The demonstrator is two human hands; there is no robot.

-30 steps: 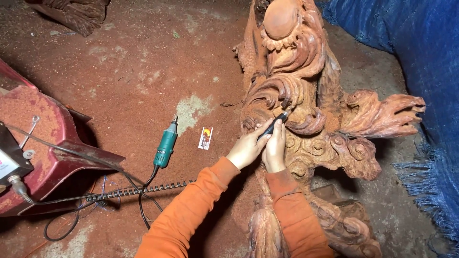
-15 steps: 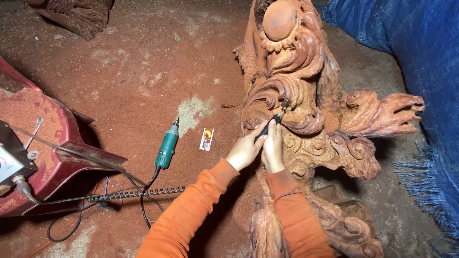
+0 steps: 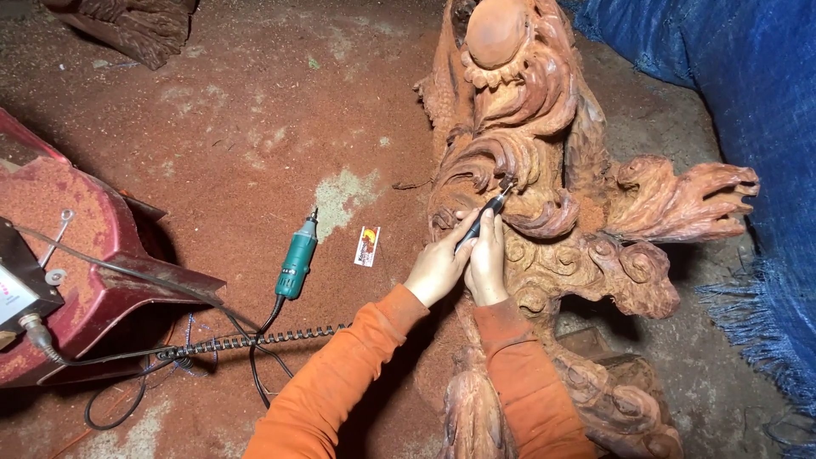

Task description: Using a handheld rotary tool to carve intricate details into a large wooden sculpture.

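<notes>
Carving tool (image 3: 481, 215) sits pinched between your left hand (image 3: 438, 270) and right hand (image 3: 487, 263), pressed side by side, its tip touching the reddish wooden sculpture (image 3: 544, 204).

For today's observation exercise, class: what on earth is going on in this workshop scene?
A person in orange sleeves is working on a large reddish-brown carved wooden sculpture lying on the dusty red floor. The left hand and right hand together grip a slim dark pen-shaped carving tool, its tip pressed into a curled detail. A green corded rotary tool lies unused nearby.
</notes>
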